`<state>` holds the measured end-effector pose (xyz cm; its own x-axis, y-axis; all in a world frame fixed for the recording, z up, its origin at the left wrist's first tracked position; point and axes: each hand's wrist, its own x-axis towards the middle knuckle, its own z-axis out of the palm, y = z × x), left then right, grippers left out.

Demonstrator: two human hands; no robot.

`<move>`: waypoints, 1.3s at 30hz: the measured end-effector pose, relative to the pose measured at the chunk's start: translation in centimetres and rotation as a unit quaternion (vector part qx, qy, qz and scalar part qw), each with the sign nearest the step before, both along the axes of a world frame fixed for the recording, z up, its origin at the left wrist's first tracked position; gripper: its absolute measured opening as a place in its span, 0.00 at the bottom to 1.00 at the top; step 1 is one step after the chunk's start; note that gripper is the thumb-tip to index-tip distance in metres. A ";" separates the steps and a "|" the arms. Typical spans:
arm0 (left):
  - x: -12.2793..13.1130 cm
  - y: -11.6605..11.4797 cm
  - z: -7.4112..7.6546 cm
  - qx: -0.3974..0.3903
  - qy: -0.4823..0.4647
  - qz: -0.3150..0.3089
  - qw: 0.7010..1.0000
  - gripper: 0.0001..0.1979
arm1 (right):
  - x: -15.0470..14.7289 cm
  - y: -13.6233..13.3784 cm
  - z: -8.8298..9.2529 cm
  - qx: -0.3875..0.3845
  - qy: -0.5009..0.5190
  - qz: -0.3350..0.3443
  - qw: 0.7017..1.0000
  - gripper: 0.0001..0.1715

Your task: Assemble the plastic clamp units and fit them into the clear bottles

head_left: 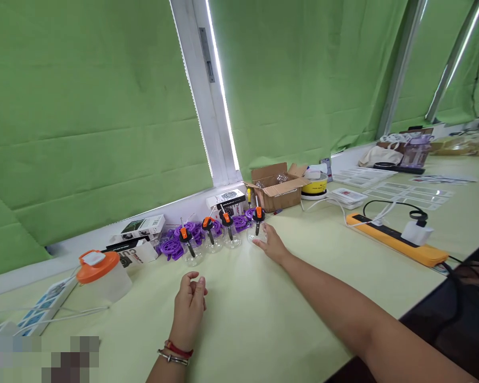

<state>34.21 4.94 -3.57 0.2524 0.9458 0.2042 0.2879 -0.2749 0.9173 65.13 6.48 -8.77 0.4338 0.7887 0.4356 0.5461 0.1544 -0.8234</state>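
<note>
Well forward, the right hand (273, 246) grips a clear jar (254, 233) while the left hand (189, 306) curls, fingers (189, 276) half-open.

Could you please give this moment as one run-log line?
Right hand: thumb and fingers on rightmost straw cup | Left hand: loosely curled, holding nothing | Alongside: three more straw cups | Behind: purple plastic parts

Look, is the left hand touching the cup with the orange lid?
Apart. The head view shows a stretch of table between the left hand and the cup.
</note>
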 end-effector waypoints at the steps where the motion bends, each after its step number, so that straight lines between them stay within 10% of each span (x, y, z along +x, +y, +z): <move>1: 0.0 0.1 -0.1 -0.002 0.003 -0.001 1.000 0.24 | 0.5 0.4 -0.2 -0.015 0.000 0.015 1.000 0.42; 22: -1.7 3.6 -2.1 0.029 0.194 0.072 0.978 0.32 | 1.7 2.6 0.0 -0.151 -0.099 0.005 0.984 0.59; 29: -3.8 5.3 -2.8 0.095 0.465 0.126 0.871 0.37 | 0.2 0.1 0.6 -0.322 -0.241 -0.087 0.911 0.60; 39: -5.3 4.8 -2.4 0.007 0.545 0.110 0.831 0.41 | 0.9 -5.2 0.2 -0.352 -0.349 -0.033 0.868 0.55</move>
